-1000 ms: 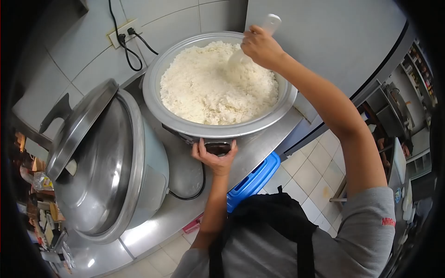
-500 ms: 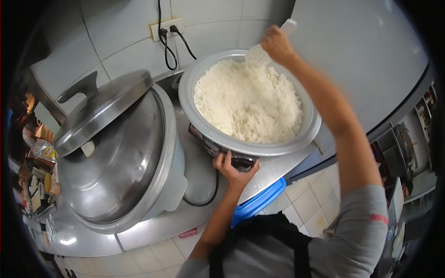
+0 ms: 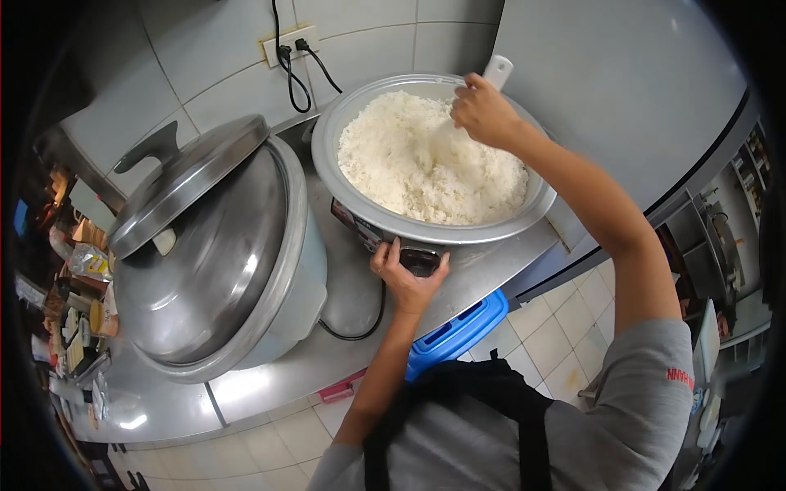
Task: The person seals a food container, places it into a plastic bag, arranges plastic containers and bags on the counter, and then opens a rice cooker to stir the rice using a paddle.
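A large rice cooker with a wide metal rim is heaped with white cooked rice. My right hand is closed round a white rice paddle, its handle end sticking up above the fist. The paddle's blade goes down into the rice, partly hidden by the hand and grains. Below the rim, my left hand grips the cooker's front at a dark handle-like part, thumb on one side and fingers on the other.
Left of the cooker stands a big covered pot, with a second metal lid tilted on top. Plugs and cords hang from a wall outlet. A grey panel rises at right. A blue plastic lid or bin sits below the counter.
My right hand has moved down and inward with the paddle, from the pot's far rim towards the middle of the rice. My left hand stays on the cooker. The view has shifted slightly.
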Available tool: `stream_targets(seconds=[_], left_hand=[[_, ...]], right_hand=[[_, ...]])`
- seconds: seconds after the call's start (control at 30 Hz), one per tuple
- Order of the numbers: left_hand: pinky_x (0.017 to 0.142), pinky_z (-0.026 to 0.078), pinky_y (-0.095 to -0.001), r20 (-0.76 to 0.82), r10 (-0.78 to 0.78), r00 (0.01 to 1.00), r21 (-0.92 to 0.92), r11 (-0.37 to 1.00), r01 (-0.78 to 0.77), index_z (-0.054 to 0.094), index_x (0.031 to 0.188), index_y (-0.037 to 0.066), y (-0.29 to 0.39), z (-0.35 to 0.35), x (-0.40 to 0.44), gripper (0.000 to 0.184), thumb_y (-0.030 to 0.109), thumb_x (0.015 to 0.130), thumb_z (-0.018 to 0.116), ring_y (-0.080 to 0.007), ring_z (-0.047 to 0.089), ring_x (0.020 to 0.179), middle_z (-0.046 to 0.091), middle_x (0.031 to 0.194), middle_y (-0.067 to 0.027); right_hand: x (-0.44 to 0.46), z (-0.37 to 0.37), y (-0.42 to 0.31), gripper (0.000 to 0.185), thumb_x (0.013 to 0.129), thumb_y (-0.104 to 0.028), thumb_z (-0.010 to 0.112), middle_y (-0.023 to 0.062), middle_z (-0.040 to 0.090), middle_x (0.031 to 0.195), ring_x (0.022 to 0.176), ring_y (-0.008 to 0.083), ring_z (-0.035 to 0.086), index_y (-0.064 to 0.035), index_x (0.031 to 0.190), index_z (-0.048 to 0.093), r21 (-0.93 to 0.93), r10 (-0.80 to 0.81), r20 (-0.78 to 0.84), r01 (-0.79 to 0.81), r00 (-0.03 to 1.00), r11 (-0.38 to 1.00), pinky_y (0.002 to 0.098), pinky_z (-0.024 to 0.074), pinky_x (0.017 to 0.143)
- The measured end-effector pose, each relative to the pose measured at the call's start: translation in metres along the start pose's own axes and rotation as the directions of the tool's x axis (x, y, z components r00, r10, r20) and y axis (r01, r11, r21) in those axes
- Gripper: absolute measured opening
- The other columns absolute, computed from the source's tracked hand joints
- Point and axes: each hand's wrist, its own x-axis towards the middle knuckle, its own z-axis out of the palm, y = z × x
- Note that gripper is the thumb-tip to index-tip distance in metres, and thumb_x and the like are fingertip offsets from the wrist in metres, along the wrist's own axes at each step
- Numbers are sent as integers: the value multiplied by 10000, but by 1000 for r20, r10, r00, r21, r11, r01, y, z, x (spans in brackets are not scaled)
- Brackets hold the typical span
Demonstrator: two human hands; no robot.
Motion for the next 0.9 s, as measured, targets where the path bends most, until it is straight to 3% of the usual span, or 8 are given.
stream_targets(seconds=[0.13,0.2,0.23,0.3,0.37,0.4,0.53,0.9], left_hand=[[925,289,-463,62,-158,986,-23,987,159,346,1203,-50,20,-12,5,817,224,580,798,-376,335,1094,327,1151,-253],[937,281,-464,59,-160,985,9,987,159,340,1209,-48,31,-21,12,816,221,587,795,-387,323,1121,315,1181,-265],[949,273,-466,70,-182,981,38,983,179,334,1215,-46,35,-22,12,815,218,594,791,-397,311,1148,303,1210,-276],[967,256,-477,71,-199,977,-17,979,201,329,1224,-32,30,-17,10,821,209,590,792,-420,287,1187,265,1271,-292],[968,255,-485,78,-115,990,-8,993,116,324,1227,-26,24,-16,11,832,196,579,795,-426,300,1185,258,1291,-296],[977,186,-579,64,-99,993,26,995,98,321,1219,-5,21,-14,10,832,262,582,785,-433,314,1187,296,1276,-310],[976,193,-575,71,-70,995,63,996,66,322,1217,-10,22,-14,9,841,266,574,790,-419,319,1188,305,1275,-309],[959,253,-525,36,-89,995,-1,996,89,335,1221,-4,24,-13,9,844,233,556,798,-440,333,1154,305,1287,-292]], right_hand=[[-26,-43,1,58,690,-193,628,-22,608,704,822,140,526,-143,671,651,92,-85,70,78,994,993,317,319,856],[-19,-48,25,45,684,-194,634,-21,603,701,827,138,528,-154,666,646,327,28,144,-74,989,942,320,318,869],[-8,-42,31,45,684,-194,634,-21,603,701,827,138,528,-154,666,646,327,18,134,-61,991,943,320,318,869],[27,-18,41,57,685,-177,621,-18,601,692,842,143,529,-141,643,632,101,137,-48,-132,989,986,315,320,879],[69,19,49,80,698,-173,601,-21,604,678,826,138,532,-138,634,636,-18,114,-206,-121,972,993,299,324,869],[88,36,50,108,711,-168,581,-24,607,664,809,133,535,-135,626,640,-139,78,-340,-132,937,981,284,327,859],[130,70,27,133,721,-149,550,-24,627,694,822,128,544,-167,625,640,-134,68,-227,-100,972,986,271,328,849],[68,26,13,124,719,-179,590,-1,603,679,807,154,526,-123,618,633,-64,-33,-181,22,983,998,290,322,869]])
